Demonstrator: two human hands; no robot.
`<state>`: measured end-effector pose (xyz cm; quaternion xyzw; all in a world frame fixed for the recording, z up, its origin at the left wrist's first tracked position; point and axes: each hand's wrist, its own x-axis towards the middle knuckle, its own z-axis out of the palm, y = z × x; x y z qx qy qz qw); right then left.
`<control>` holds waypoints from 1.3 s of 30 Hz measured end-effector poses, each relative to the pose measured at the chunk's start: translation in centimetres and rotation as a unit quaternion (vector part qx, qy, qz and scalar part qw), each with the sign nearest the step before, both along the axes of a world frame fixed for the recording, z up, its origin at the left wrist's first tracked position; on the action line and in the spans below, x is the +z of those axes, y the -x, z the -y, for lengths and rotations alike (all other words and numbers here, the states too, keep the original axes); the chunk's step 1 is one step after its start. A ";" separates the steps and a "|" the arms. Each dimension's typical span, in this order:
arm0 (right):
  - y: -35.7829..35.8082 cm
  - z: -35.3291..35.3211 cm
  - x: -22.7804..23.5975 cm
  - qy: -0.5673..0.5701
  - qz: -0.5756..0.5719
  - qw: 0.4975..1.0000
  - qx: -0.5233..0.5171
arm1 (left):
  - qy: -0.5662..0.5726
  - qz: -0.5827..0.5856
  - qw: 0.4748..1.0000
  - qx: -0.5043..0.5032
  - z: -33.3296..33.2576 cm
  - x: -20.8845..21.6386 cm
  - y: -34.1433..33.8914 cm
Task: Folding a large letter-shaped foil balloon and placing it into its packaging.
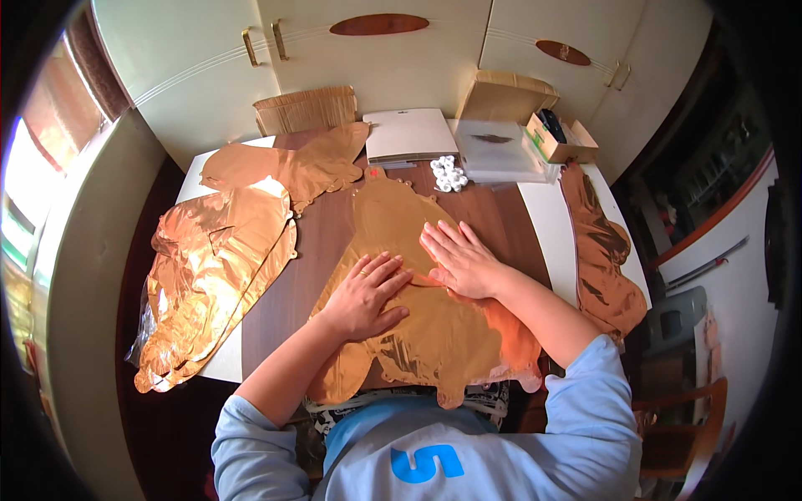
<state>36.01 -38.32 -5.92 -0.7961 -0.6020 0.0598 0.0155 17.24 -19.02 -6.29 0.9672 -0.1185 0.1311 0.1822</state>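
Left hand (368, 296) and right hand (458, 259) flat on central gold foil sheet (434, 326).
Palms down, fingers extended, gripping nothing; crumpled foil (221, 271) at nine o'clock, small white pieces (449, 174) at one.

Across my brown-and-white table (518, 242), near to far
From afar I see the flat gold foil piece (388, 219) lying central, the crumpled gold foil pile (209, 259) left, the copper foil piece (597, 250) right; behind, left to right, the smooth gold foil piece (259, 163), white rectangular stack (409, 134), clear plastic box (505, 163) and open cardboard box (576, 154).
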 end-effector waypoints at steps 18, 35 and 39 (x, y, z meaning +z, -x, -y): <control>0.5 0.3 0.4 0.004 -0.009 1.000 -0.025 | -0.047 -0.061 0.983 0.167 -2.5 -0.4 7.6; 1.0 0.1 -0.5 -0.024 -0.010 1.000 -0.017 | -0.062 -0.045 0.983 0.164 -2.8 -0.3 7.7; 1.0 0.0 -0.5 -0.023 -0.003 1.000 -0.015 | -0.048 -0.043 0.985 0.160 -3.3 0.4 7.5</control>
